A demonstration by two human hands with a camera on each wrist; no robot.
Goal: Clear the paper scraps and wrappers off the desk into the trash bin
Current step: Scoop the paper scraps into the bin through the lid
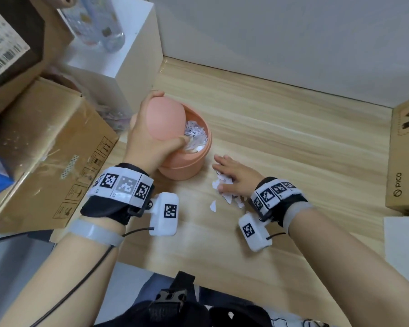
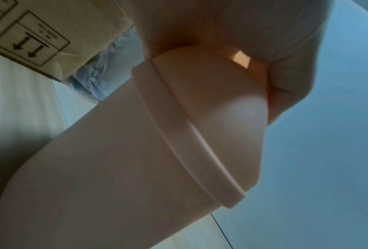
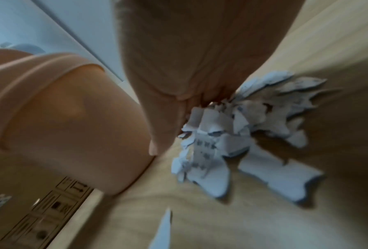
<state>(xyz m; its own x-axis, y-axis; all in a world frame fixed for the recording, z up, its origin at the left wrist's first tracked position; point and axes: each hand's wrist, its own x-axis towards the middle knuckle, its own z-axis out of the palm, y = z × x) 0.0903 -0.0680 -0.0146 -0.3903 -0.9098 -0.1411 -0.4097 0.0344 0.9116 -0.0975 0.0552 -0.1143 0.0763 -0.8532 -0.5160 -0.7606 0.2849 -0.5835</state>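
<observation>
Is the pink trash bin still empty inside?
No, the head view shows torn white paper scraps already lying inside the pink trash bin, whose swing lid the left hand holds.

The trash bin (image 1: pixel 187 161) and its lid (image 1: pixel 165 121) are a plain salmon pink, while the paper scraps (image 1: pixel 224 185) beside it are white with faint grey print. The surface (image 1: pixel 293 142) is pale wood with long streaky grain. The cardboard box (image 1: pixel 45 149) is brown with black line symbols, and the wrist bands (image 1: pixel 123 185) are white with black square code patterns over black cloth.
</observation>
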